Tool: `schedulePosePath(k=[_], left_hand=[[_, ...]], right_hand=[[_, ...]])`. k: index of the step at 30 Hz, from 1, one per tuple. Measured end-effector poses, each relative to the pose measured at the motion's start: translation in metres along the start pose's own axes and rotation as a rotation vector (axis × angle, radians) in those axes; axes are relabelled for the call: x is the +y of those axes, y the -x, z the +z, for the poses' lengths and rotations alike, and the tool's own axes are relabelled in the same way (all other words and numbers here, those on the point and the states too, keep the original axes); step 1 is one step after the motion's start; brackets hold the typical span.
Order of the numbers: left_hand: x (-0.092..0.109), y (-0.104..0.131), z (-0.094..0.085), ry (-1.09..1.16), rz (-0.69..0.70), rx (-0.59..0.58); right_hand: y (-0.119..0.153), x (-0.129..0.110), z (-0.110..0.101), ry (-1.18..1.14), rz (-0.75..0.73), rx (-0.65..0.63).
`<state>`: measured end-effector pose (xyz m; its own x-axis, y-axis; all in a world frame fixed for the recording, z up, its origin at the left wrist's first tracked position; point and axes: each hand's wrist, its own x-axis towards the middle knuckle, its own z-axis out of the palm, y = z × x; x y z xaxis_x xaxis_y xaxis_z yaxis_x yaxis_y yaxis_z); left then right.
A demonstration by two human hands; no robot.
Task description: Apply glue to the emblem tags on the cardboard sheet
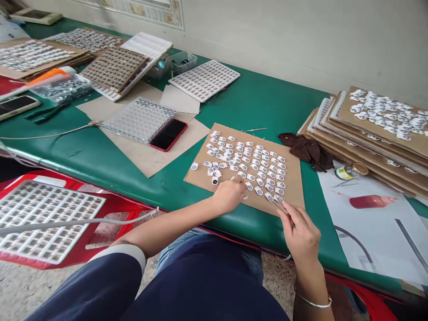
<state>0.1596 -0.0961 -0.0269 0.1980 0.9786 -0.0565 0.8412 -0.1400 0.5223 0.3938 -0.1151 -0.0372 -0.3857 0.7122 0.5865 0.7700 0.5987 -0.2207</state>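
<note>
A brown cardboard sheet (200,171) lies on the green table, carrying rows of small white tags (263,169) with round dark centres. My right hand (302,227) is at the sheet's near right edge, its fingers pinched on a thin metal tool that looks like tweezers (277,203). The tool's tip is close to the tags in the front row. My left hand (229,196) rests over the sheet's near edge, closed, with its fingertips beside the tags. What it holds, if anything, is hidden or too small to name. One tag with a black centre (215,181) lies left of it.
A phone (169,134) and a clear moulded tray (133,120) lie to the left. Stacked cardboard sheets (364,133), a dark cloth (307,151) and a small jar (351,171) stand right. Another thin metal tool (256,129) lies behind the sheet. A white tray (50,218) sits on a red chair.
</note>
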Motion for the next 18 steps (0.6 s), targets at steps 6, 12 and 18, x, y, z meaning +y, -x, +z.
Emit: schedulePosePath(k=[6, 12, 18], left_hand=[[-0.05, 0.033, -0.029, -0.089, -0.158, 0.315], [-0.087, 0.037, -0.029, -0.203, 0.041, 0.249], [-0.084, 0.03, -0.033, -0.248, 0.149, 0.118]], right_hand=[[-0.017, -0.012, 0.006, -0.038, 0.027, -0.017], [-0.039, -0.038, 0.028, -0.138, -0.007, -0.086], [-0.05, -0.066, 0.039, -0.214, 0.046, -0.277]])
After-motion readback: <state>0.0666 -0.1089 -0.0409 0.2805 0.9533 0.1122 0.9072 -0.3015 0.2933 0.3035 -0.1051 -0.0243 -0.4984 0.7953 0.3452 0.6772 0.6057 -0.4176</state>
